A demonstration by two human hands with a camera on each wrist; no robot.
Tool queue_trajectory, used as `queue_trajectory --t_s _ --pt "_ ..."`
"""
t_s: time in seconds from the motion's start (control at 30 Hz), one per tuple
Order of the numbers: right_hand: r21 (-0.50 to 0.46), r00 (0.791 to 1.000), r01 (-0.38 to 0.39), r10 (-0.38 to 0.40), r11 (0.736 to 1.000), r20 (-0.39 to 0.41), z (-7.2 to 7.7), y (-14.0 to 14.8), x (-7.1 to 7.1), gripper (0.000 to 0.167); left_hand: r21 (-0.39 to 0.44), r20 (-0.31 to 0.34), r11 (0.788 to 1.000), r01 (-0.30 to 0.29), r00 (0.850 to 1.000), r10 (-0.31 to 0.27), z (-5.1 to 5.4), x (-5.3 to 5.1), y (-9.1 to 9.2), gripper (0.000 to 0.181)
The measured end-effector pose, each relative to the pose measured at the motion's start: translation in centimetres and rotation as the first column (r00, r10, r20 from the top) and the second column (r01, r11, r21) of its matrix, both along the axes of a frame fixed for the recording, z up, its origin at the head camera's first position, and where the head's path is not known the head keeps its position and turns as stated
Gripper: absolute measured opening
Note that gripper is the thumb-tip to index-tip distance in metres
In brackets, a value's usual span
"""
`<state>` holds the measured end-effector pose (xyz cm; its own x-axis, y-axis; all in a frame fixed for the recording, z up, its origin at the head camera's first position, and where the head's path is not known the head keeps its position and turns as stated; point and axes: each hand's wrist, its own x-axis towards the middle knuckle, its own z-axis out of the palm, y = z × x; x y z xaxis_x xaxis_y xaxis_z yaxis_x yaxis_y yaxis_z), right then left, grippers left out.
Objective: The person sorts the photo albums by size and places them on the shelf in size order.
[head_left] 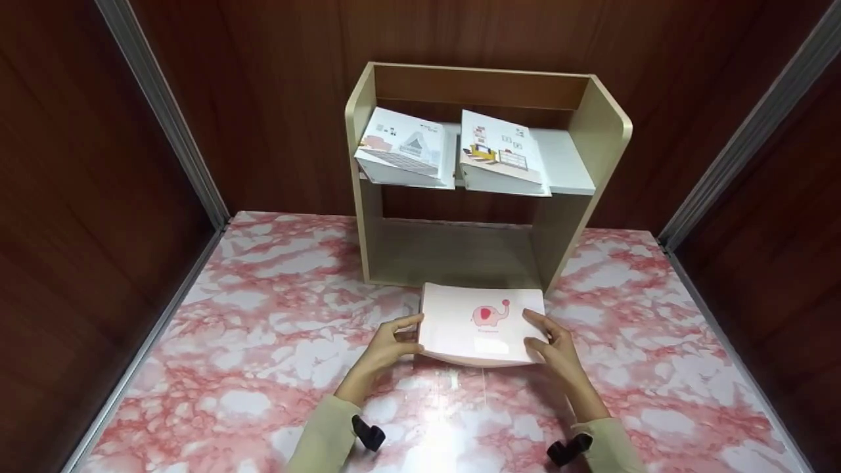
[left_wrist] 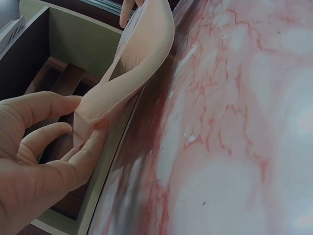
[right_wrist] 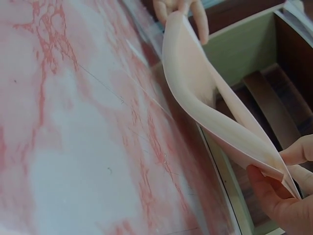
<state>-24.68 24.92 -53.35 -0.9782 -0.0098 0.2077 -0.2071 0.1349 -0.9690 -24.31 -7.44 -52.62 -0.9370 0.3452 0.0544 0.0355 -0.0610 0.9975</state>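
A pale pink soft-covered book [head_left: 453,322] with an elephant picture on its cover is held between both hands, in front of the small wooden shelf. My left hand [head_left: 389,341] pinches its left edge between thumb and fingers. On the opposite edge, my right hand [head_left: 555,343] grips it the same way. Both wrist views show the book's [left_wrist: 142,63] pages bowing downward in the middle, with a gap under the top cover. In the right wrist view, the right hand's fingers [right_wrist: 271,193] hold the near corner.
The two-tier wooden shelf [head_left: 548,230] stands at the back. Its upper tier carries two white illustrated books, one at left [head_left: 404,144] and one at right [head_left: 499,151], both overhanging the front edge. Below is the pink marbled tabletop [head_left: 263,315], with dark wood panels [head_left: 79,197] around it.
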Motion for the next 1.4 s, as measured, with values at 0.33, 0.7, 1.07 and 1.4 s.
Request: queue_trajectory --t_s 0.33,0.7,1.07,1.4 --pt "-0.017 0.999 -0.024 0.023 1.000 -0.042 -0.4 -0.1 -0.2 0.049 0.006 0.021 1.000 -0.011 1.000 0.011 -1.7 -0.8 -0.3 0.062" --pt "-0.058 0.995 -0.031 0.025 0.998 -0.094 -0.5 -0.3 -0.4 0.048 0.061 0.029 0.998 -0.020 0.999 0.018 -1.7 -0.8 -0.4 0.064" --pt "-0.041 0.999 -0.026 0.025 0.999 -0.031 0.1 -0.7 -0.4 0.049 0.051 -0.004 0.999 -0.012 1.000 0.013 -1.7 -1.0 -0.7 0.063" --pt "-0.051 0.999 0.000 -0.003 0.999 -0.050 0.0 -1.0 -0.5 0.046 0.087 -0.003 0.996 -0.009 1.000 0.010 -1.6 -1.0 -0.9 0.063"
